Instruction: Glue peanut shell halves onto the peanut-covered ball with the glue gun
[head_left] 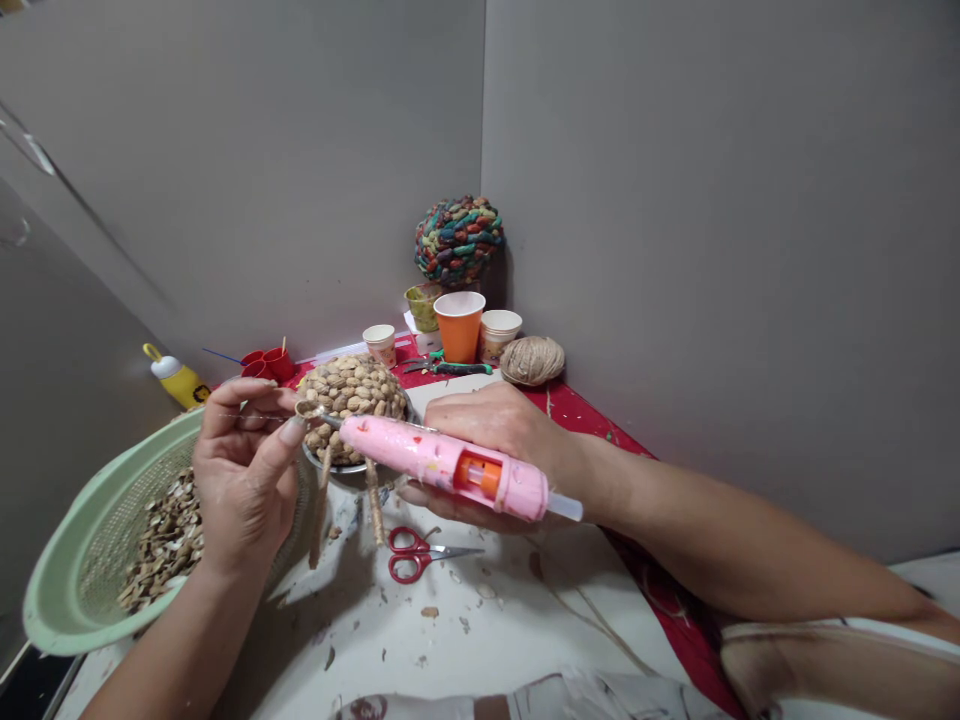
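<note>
Over the tabletop, pinches a shell piece in the closed grip of the left hand, just beside the leftward-pointing nozzle of the glue gun clasped in the right hand.

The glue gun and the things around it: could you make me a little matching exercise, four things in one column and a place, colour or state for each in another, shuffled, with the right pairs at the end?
Things
1. Pink glue gun
2. Scissors
3. Ball of twine
4. Green basket

Place, colour or state
A. Contains a heap of shell pieces
B. Sits just right of the stacked paper cups
C. Gripped in the right hand
D. Has red handles

Right pairs: 1-C, 2-D, 3-B, 4-A
</note>
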